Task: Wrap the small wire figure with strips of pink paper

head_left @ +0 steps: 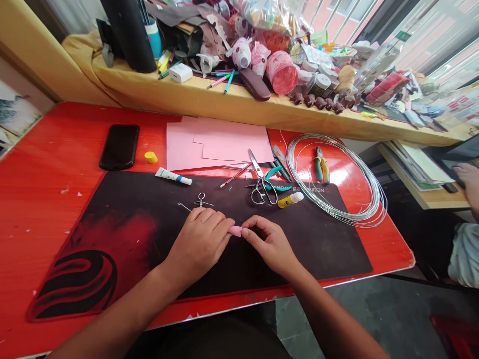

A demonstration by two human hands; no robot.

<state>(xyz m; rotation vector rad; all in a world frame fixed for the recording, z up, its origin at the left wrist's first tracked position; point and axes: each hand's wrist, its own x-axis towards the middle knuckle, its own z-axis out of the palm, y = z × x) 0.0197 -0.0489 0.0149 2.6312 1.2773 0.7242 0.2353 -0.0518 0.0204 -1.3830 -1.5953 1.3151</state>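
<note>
1. Two hands sit close together above the desk mat: the left hand [198, 244] and the right hand [271, 247] both pinch a small pink piece [235, 231] between their fingers, and it stays just clear of the mat.
2. The red table [45, 209] has a scuffed, glossy top, and a black-and-red gaming mat [329, 239] covers its front part.
3. On the mat lie steel scissors [260, 179], a small bent-wire object [200, 201], and a yellow glue stick [291, 200].
4. Sheets of pink paper [220, 144], a white tube [173, 176], a black phone [119, 147], and a yellow cap [150, 157] lie beyond the mat.
5. A coil of silver wire [337, 179] rests at the right, around green-and-yellow-handled pliers [322, 167].
6. Behind the table, a ledge draped in yellow cloth [239, 104] holds a crowded heap of pens, jars, and pink pig-shaped crafts [241, 52].
7. Window bars [411, 35] show at the upper right.
8. Another person's hand [469, 187] rests at the far right, beside a pale wooden desk [422, 189] stacked with papers, and a grey floor [374, 314] shows below.
</note>
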